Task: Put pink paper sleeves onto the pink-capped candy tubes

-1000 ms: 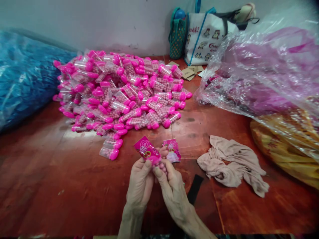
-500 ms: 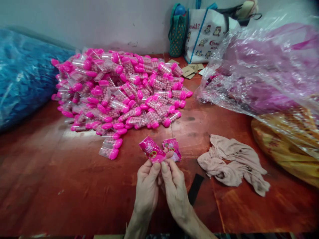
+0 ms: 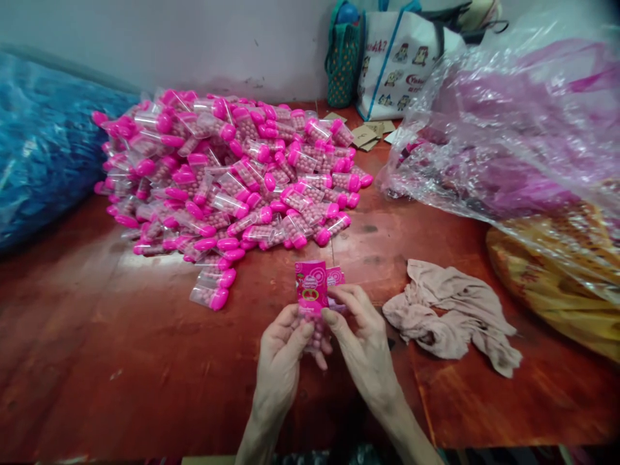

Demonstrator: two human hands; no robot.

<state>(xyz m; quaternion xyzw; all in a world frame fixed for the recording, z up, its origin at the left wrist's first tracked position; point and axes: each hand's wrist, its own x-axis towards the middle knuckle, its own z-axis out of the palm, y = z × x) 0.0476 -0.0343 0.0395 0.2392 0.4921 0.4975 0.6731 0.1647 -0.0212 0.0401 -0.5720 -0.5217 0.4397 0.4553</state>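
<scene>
My left hand (image 3: 279,352) is closed around a small clear container of pink candy balls (image 3: 317,332), held upright above the table. A pink printed wrapper (image 3: 310,287) covers its upper part and hides its cap end. At the wrapper's lower right edge, my right hand (image 3: 362,339) pinches with thumb and fingers. Just behind, partly hidden by my right fingers, is a second pink printed wrapper (image 3: 335,276). Farther back lies a big pile of similar candy containers (image 3: 232,174) with bright pink caps, unwrapped. One capped container (image 3: 210,296) lies at the pile's near edge.
A crumpled beige cloth (image 3: 450,310) lies to the right on the reddish table (image 3: 145,374). A blue plastic sack (image 3: 48,148) stands left. Clear plastic with pink contents (image 3: 508,142) and a yellow bag (image 3: 547,278) fill the right. Cardboard pieces (image 3: 365,135) lie by a white bag (image 3: 402,71).
The wrapper has gone from tilted to upright, and the candy container now shows beneath it. My hands have moved apart, the right one shifting rightward. A black strip near my right wrist is now mostly covered.
</scene>
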